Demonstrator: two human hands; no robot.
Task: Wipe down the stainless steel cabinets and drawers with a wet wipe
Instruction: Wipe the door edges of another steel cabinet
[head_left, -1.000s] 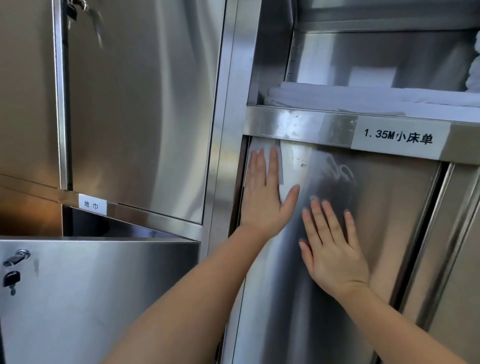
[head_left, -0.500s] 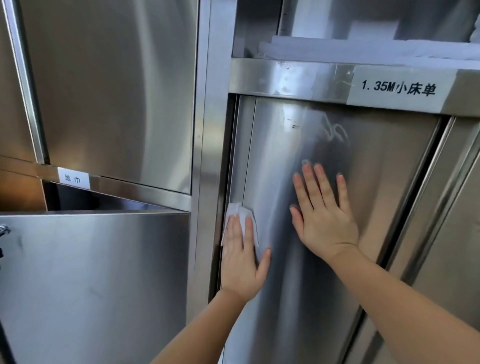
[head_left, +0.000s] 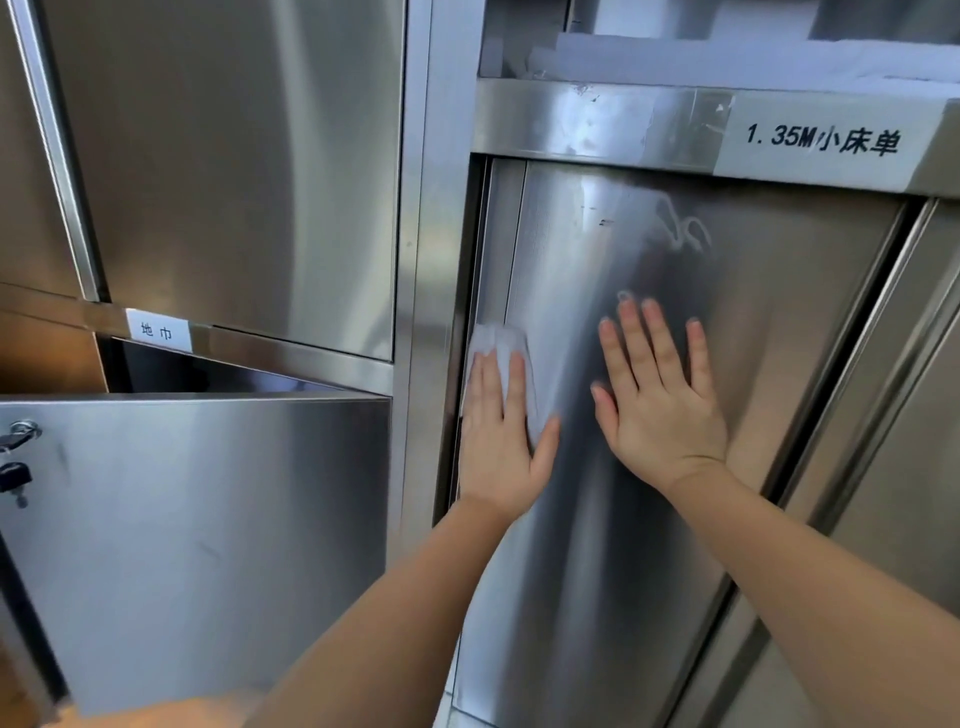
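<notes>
Stainless steel fills the view: a tall cabinet door (head_left: 649, 415) stands under a shelf rail carrying a white label (head_left: 826, 140) printed with "1.35M". The left hand (head_left: 501, 441) lies flat on the door's left margin, fingers straight, pressing a white wet wipe (head_left: 498, 343) against the metal; the wipe pokes out above the fingertips and beside the index finger, right next to the door's left edge and the upright frame post (head_left: 431, 260). The right hand (head_left: 660, 405) is spread flat on the same door, just right of the left hand, holding nothing, apparently bracing the panel. Smears and a looping mark show on the door above the right hand, below the label.

As a judgement, the wipe is thin, limp and damp: it has no stiffness, will bunch or fold if dragged by a corner, and clings lightly to smooth steel. It is best controlled as here, trapped under the flat of the fingers and palm, with even pressure so it slides without rolling up. The steel door is rigid and slick, so the wipe glides easily. The smeared patch above the right hand looks not yet wiped. Left of the post, a lower door (head_left: 197, 545) with a key lock (head_left: 15, 457) stands ajar beneath a small label (head_left: 157, 331).
</notes>
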